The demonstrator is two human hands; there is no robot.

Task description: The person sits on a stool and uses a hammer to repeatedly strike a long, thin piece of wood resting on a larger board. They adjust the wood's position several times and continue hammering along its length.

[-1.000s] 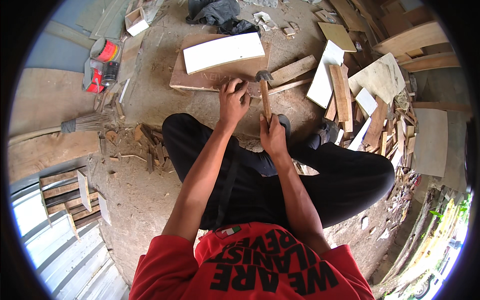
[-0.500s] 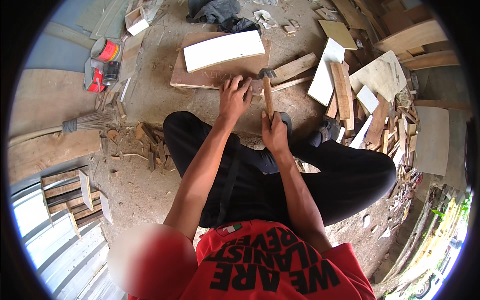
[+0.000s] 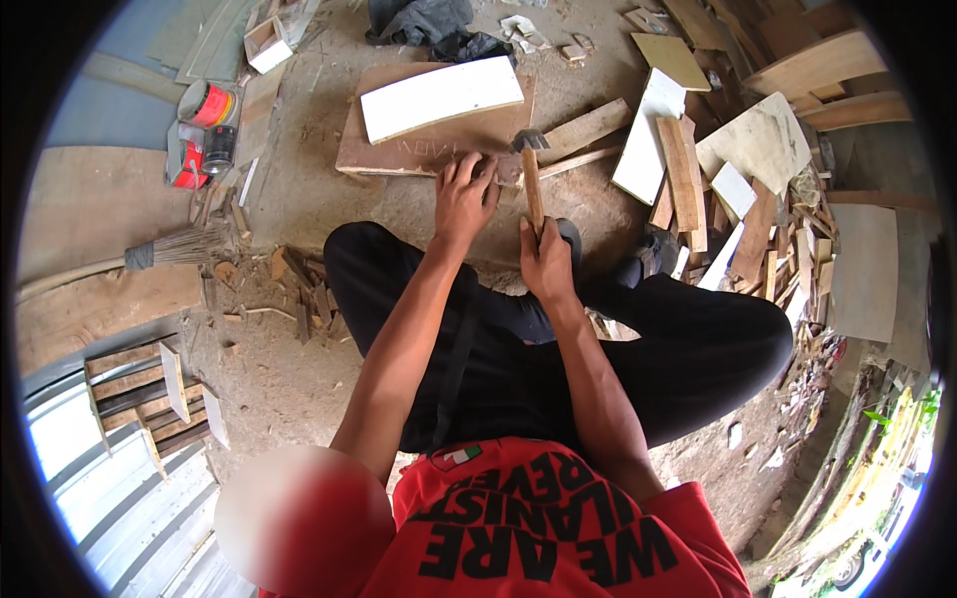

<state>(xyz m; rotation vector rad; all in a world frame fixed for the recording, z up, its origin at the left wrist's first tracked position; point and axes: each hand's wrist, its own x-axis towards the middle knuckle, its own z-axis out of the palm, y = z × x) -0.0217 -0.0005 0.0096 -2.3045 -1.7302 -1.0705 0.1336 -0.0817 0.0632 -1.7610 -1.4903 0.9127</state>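
Note:
My right hand point(image 3: 547, 261) is closed around the wooden handle of a hammer point(image 3: 533, 194). Its dark metal head points away from me, beside the near right corner of a brown wooden board point(image 3: 384, 154). My left hand point(image 3: 465, 204) rests at that board's near edge, just left of the hammer. Its fingers are bent together, and whatever they pinch is too small or hidden to name. On top of the brown board lies a white, slightly curved panel point(image 3: 443, 98), touched by neither hand.
Wood strips point(image 3: 588, 133) lie right of the board, near a large heap of offcuts point(image 3: 683, 179). Dark cloth point(image 3: 424, 22) lies beyond it. Paint cans point(image 3: 206, 104) and a stick broom point(image 3: 174, 249) are at left. My crossed legs point(image 3: 688, 334) flank the work.
The fingers of my left hand have drawn in slightly at the board's edge. The hammer stays almost where it was, and the view has shifted a little.

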